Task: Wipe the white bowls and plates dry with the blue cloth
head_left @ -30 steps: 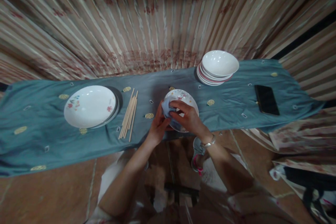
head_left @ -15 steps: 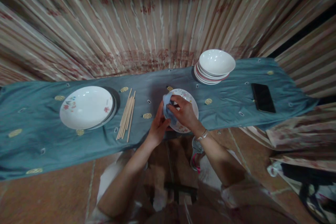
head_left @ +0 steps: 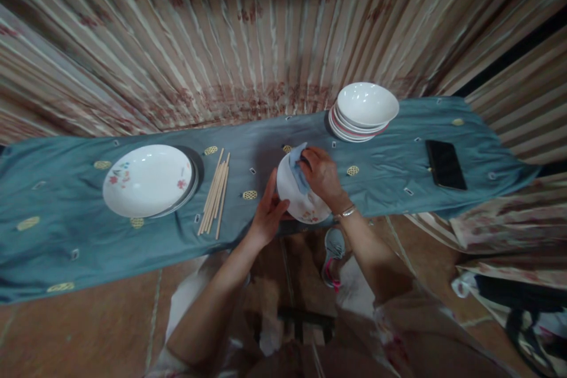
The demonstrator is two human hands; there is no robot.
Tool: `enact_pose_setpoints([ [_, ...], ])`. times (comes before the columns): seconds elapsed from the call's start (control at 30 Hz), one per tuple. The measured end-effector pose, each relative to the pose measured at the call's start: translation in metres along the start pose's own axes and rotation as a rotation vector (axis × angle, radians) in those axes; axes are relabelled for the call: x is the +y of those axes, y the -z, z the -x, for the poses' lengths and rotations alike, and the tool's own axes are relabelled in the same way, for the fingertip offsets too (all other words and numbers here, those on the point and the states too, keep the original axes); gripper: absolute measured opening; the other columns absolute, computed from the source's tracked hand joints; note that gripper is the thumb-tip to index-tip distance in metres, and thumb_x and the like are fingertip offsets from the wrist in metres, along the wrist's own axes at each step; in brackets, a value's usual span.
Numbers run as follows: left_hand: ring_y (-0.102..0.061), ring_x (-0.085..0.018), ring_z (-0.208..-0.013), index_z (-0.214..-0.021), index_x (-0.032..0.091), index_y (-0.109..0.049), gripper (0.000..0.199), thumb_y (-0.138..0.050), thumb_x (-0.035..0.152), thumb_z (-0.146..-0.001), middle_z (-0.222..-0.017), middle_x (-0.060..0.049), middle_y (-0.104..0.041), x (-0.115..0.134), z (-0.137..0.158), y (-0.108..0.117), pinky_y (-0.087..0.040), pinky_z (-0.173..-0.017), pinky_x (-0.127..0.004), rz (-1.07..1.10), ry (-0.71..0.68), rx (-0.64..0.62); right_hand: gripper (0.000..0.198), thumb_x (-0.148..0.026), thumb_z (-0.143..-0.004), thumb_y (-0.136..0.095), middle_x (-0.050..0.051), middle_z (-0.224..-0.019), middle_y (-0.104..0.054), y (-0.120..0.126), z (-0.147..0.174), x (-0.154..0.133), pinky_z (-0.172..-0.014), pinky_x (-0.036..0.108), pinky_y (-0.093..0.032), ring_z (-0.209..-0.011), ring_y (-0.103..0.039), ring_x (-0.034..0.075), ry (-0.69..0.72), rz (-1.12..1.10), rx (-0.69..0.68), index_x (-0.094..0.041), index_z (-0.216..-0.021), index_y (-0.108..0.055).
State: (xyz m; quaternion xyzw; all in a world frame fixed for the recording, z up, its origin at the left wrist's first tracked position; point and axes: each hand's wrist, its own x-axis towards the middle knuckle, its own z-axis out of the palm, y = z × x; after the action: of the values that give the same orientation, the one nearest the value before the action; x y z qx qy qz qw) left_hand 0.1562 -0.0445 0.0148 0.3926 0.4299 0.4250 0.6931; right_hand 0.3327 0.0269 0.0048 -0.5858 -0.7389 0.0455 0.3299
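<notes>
A white plate (head_left: 296, 201) with a floral pattern is held up at the table's front edge. My left hand (head_left: 270, 208) grips its left side, thumb on the upper face and the other fingers partly hidden beneath. My right hand (head_left: 322, 176) is closed on a light blue cloth (head_left: 299, 169), which presses against the far part of the plate. Part of the plate's right side is hidden behind my right hand. Wooden chopsticks (head_left: 214, 194) lie in a loose bundle left of my left hand.
A stack of flowered plates (head_left: 148, 183) stands at the left. At the back right are stacked white bowls (head_left: 367, 107), and a black phone (head_left: 445, 164) lies further right. A blue-green cloth (head_left: 106, 254) covers the table, with a curtain (head_left: 248, 53) behind.
My right hand has moved the cloth from the plate's left side to its far part, a little up and to the right. My left hand keeps its grip on the plate.
</notes>
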Motion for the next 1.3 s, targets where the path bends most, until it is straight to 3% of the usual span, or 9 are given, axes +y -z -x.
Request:
enact_pose_setpoints([
  [0.27,-0.071,-0.021,-0.074,-0.164,0.024,-0.011,0.113,-0.077,0.034,-0.072,-0.097,-0.004,-0.075,0.003,0.001,0.000,-0.063,-0.063,-0.036,0.004,-0.010,0.030,0.027,-0.012,-0.095,-0.046,0.013,-0.108,-0.069,0.017,0.012,0.014,-0.094,0.041,-0.049,-0.099,-0.060,0.026,0.027,0.184,-0.103,-0.017,-0.100,-0.072],
  [0.53,-0.066,-0.018,-0.070,-0.163,0.023,-0.019,0.110,-0.078,0.032,-0.070,-0.081,0.001,-0.071,0.008,0.000,0.003,-0.060,-0.061,-0.029,-0.018,-0.014,0.067,0.030,-0.003,-0.089,-0.046,0.015,-0.103,-0.073,0.029,0.024,0.016,-0.096,0.039,-0.048,-0.098,-0.064,0.026,0.040,0.279,-0.342,-0.014,-0.091,-0.074],
  [0.73,-0.068,-0.020,-0.075,-0.163,0.021,-0.017,0.112,-0.077,0.032,-0.069,-0.087,-0.002,-0.073,0.009,-0.001,0.005,-0.061,-0.060,-0.031,-0.018,-0.002,0.080,0.028,-0.005,-0.087,-0.051,0.014,-0.114,-0.075,0.042,0.028,0.015,-0.098,0.034,-0.049,-0.106,-0.068,0.025,-0.018,0.246,-0.541,-0.012,-0.100,-0.075],
  [0.87,-0.069,-0.021,-0.077,-0.163,0.020,-0.014,0.110,-0.074,0.030,-0.073,-0.088,-0.002,-0.074,0.011,-0.002,0.006,-0.063,-0.064,-0.035,-0.051,-0.007,0.062,0.029,-0.009,-0.085,-0.057,0.012,-0.114,-0.076,0.051,0.030,0.021,-0.096,0.033,-0.051,-0.108,-0.071,0.025,-0.046,0.115,-0.670,-0.013,-0.106,-0.076],
  [1.03,-0.069,-0.020,-0.076,-0.164,0.022,-0.014,0.104,-0.071,0.030,-0.077,-0.092,-0.002,-0.075,0.010,-0.003,0.007,-0.063,-0.067,-0.034,-0.085,-0.001,0.055,0.024,-0.020,-0.079,-0.069,0.005,-0.106,-0.079,0.057,0.034,0.025,-0.090,0.033,-0.054,-0.098,-0.073,0.023,-0.086,-0.240,-0.754,-0.020,-0.101,-0.079],
  [1.2,-0.070,-0.020,-0.077,-0.163,0.024,-0.016,0.100,-0.070,0.033,-0.080,-0.102,-0.005,-0.076,0.009,-0.002,0.005,-0.063,-0.070,-0.036,-0.072,-0.018,0.054,0.024,-0.029,-0.075,-0.074,0.000,-0.084,-0.076,0.054,0.039,0.006,-0.071,0.028,-0.053,-0.076,-0.069,0.018,-0.152,-0.569,-0.799,-0.019,-0.097,-0.078],
  [1.3,-0.070,-0.022,-0.081,-0.163,0.025,-0.017,0.099,-0.071,0.037,-0.081,-0.106,-0.007,-0.075,0.009,0.000,0.004,-0.063,-0.066,-0.035,-0.073,-0.018,0.067,0.023,-0.030,-0.074,-0.076,-0.002,-0.084,-0.074,0.050,0.040,-0.009,-0.067,0.026,-0.050,-0.074,-0.066,0.016,-0.153,-0.657,-0.773,-0.019,-0.095,-0.077],
])
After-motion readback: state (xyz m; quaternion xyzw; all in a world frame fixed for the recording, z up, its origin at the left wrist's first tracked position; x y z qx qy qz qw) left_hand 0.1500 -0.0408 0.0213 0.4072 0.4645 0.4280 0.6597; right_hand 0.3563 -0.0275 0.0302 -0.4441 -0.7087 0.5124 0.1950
